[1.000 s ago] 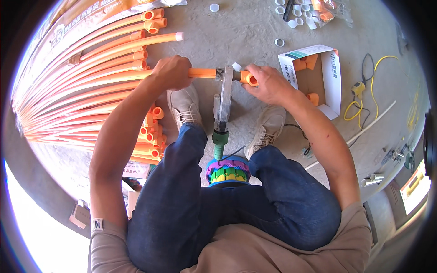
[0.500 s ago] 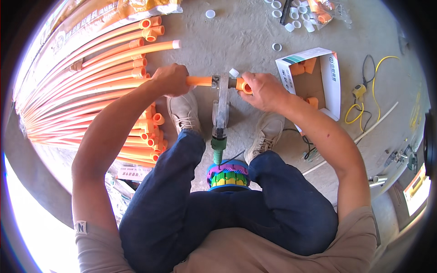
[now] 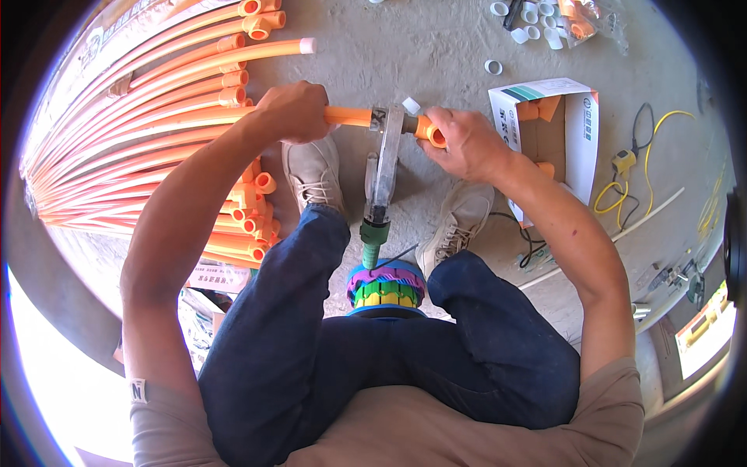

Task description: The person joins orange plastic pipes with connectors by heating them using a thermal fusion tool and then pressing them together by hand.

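Note:
My left hand (image 3: 296,111) is closed round an orange plastic pipe (image 3: 348,116), whose end meets the left side of a pipe fusion welder's (image 3: 387,156) heating plate. On the plate's other side, my right hand (image 3: 471,144) grips an orange tee fitting (image 3: 433,133), pressed against the dark heating socket. The welder stands between my shoes, its green handle (image 3: 373,237) toward me. How deep the pipe and fitting sit on the sockets cannot be made out.
Many long orange pipes (image 3: 156,140) with fittings on their ends fan out at left. An open white box (image 3: 580,148) holds orange fittings at right. White caps (image 3: 531,33) lie at the far side. A yellow cable (image 3: 646,167) and multicoloured round object (image 3: 387,288) are nearby.
The whole view has shifted slightly. Both hands keep their grips on the pipe and tee fitting, with little visible change against the welder.

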`<act>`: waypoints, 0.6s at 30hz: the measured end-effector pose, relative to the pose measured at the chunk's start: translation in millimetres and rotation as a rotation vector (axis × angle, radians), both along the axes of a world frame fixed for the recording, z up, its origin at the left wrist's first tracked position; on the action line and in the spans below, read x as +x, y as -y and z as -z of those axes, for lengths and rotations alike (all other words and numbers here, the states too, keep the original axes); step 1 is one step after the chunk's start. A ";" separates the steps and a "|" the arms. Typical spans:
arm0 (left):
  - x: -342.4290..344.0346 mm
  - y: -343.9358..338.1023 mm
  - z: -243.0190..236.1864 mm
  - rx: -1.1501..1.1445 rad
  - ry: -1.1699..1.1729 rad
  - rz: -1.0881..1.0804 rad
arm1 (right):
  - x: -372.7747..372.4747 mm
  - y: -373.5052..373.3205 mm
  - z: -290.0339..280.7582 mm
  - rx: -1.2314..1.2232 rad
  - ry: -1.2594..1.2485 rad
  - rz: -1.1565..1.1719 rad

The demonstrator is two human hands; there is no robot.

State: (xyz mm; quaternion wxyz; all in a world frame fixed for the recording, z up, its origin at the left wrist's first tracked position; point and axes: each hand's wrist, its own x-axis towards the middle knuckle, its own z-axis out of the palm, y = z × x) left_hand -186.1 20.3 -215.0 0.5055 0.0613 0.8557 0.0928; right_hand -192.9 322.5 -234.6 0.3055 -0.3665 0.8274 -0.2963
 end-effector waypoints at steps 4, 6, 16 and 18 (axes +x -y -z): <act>7.2 -1.0 3.7 0.008 -0.051 0.001 | 0.3 -1.8 5.2 0.015 0.005 -0.008; 9.6 0.2 5.9 0.008 -0.074 0.005 | 1.5 -0.9 6.0 -0.015 -0.003 0.010; 24.6 1.7 13.3 0.044 -0.271 -0.009 | -2.8 1.2 2.5 -0.014 0.006 -0.018; 26.3 1.7 13.8 0.039 -0.283 -0.006 | -4.2 3.2 0.6 0.003 0.019 -0.021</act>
